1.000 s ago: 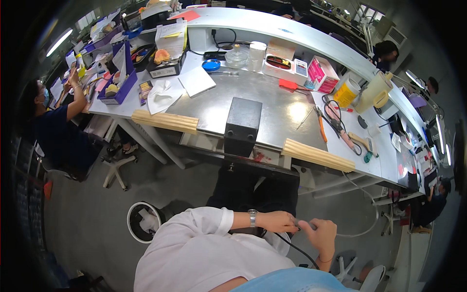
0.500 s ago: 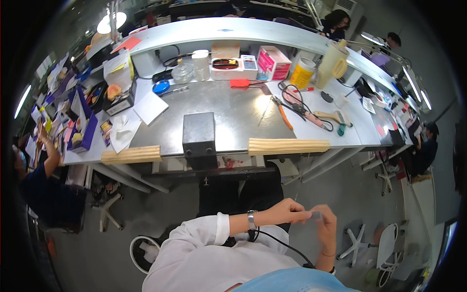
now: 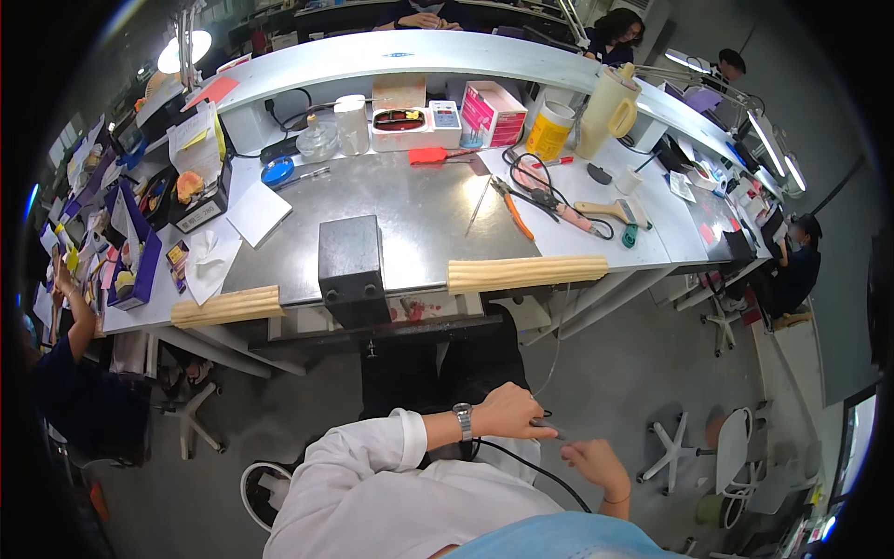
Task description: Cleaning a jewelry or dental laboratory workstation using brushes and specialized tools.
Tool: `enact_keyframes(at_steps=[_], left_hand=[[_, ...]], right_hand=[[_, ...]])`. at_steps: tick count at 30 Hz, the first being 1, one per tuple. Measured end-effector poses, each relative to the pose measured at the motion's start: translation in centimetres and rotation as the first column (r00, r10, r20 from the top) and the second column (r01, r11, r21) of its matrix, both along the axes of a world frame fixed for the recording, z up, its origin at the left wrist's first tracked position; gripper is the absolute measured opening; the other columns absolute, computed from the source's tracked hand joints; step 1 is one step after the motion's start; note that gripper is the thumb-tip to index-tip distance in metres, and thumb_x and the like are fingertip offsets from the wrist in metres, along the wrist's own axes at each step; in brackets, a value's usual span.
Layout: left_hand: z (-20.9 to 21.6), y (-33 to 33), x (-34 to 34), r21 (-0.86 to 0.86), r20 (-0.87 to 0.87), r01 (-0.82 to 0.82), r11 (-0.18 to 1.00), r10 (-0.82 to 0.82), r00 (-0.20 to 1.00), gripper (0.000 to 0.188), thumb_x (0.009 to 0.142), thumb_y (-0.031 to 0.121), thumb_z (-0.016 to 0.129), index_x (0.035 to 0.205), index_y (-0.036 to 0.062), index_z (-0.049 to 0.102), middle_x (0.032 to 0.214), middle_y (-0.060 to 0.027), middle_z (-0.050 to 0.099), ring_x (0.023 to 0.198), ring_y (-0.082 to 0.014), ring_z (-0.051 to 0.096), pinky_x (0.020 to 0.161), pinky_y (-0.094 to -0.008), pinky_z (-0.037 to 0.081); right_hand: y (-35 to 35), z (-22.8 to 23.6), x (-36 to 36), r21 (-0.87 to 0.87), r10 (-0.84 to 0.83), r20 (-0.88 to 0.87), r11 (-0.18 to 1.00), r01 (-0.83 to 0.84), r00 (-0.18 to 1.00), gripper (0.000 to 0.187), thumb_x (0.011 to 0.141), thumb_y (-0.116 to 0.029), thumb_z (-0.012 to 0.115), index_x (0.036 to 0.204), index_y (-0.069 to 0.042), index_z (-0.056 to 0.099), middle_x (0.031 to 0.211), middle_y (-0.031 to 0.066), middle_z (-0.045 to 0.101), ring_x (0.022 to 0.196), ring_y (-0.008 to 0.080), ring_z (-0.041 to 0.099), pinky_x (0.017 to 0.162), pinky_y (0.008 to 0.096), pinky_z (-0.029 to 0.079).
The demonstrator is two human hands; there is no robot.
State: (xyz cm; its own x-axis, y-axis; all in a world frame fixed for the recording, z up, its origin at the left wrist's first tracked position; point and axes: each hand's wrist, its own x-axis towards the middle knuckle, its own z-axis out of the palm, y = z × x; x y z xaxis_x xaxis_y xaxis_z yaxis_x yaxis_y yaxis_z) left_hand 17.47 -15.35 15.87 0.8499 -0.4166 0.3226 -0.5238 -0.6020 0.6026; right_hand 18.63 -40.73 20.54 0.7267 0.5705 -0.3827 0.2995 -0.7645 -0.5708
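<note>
Head view shows our left hand [image 3: 507, 411] grasping a grey object [image 3: 549, 425], our right hand [image 3: 597, 465] curled just apart, contents unclear, any two-handed hold calling for that gap to close.

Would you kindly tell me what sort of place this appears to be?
It looks like a workshop, possibly a dental laboratory: an orange piece resembling a dental cast, a metal-topped workbench with pliers and other hand tools, and a person at another station suggest it.

Small grey piece [image 3: 546, 425], partly hidden, in left hand [image 3: 507, 411].
</note>
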Motion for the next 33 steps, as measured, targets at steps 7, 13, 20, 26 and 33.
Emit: enact_keyframes(at_steps=[7, 13, 20, 26, 33], left_hand=[[0.0, 1.6, -0.1, -0.024, -0.087, -0.061, 0.998, 0.059, 0.994, 0.065, 0.084, 0.063, 0.06, 0.053, 0.0053, 0.063, 0.04, -0.0084, 0.049, 0.035, -0.0266, 0.049, 0.037, -0.0318, 0.035], [-0.7, 1.6, -0.7, -0.004, -0.089, -0.041, 0.999, 0.041, 0.995, 0.066, 0.084, 0.064, 0.059, 0.052, 0.0054, 0.062, 0.04, -0.0078, 0.049, 0.035, -0.0259, 0.048, 0.036, -0.0316, 0.034], [-1.1, 2.0, -0.7, -0.025, -0.1, -0.044, 0.999, 0.041, 0.994, 0.068, 0.084, 0.064, 0.058, 0.051, 0.0053, 0.061, 0.04, -0.0079, 0.047, 0.034, -0.0262, 0.047, 0.036, -0.0322, 0.034], [-1.1, 3.2, -1.6, -0.107, -0.17, -0.098, 0.989, 0.079, 0.982, 0.066, 0.084, 0.061, 0.061, 0.052, 0.0034, 0.06, 0.04, -0.0095, 0.044, 0.035, -0.025, 0.045, 0.038, -0.0319, 0.032], [0.7, 4.5, -3.0, -0.646, -0.626, -0.359, 0.674, -0.197, 0.755, 0.043, 0.093, 0.038, 0.064, 0.069, 0.0032, 0.069, 0.048, 0.0019, 0.048, 0.045, -0.0066, 0.041, 0.043, -0.0252, 0.03]], right_hand=[[-1.1, -0.3, 0.7, -0.151, -0.037, 0.244, 0.986, 0.076, 0.969, 0.023, 0.081, -0.028, 0.068, 0.081, -0.007, 0.075, 0.068, 0.0175, 0.064, 0.063, 0.0371, 0.062, 0.061, 0.042, 0.05], [0.4, 2.9, 1.2, -0.164, -0.068, 0.223, 0.981, 0.106, 0.972, 0.017, 0.078, -0.024, 0.07, 0.08, -0.008, 0.075, 0.069, 0.0144, 0.066, 0.063, 0.0343, 0.063, 0.06, 0.0396, 0.05], [0.2, 1.1, 1.0, -0.083, 0.096, 0.321, 0.994, -0.073, 0.942, 0.016, 0.081, -0.022, 0.069, 0.079, -0.007, 0.074, 0.069, 0.0155, 0.066, 0.063, 0.0342, 0.064, 0.058, 0.039, 0.05], [4.0, 4.7, 0.9, 0.004, 0.074, 0.323, 0.997, -0.079, 0.944, 0.015, 0.081, -0.02, 0.069, 0.08, -0.006, 0.072, 0.068, 0.0153, 0.066, 0.062, 0.0336, 0.064, 0.058, 0.0369, 0.05], [10.2, 5.2, 1.8, 0.399, 0.1, 0.358, 0.883, -0.249, 0.928, 0.02, 0.087, -0.017, 0.067, 0.098, 0.0, 0.068, 0.091, 0.0158, 0.069, 0.079, 0.03, 0.067, 0.07, 0.0327, 0.052]])
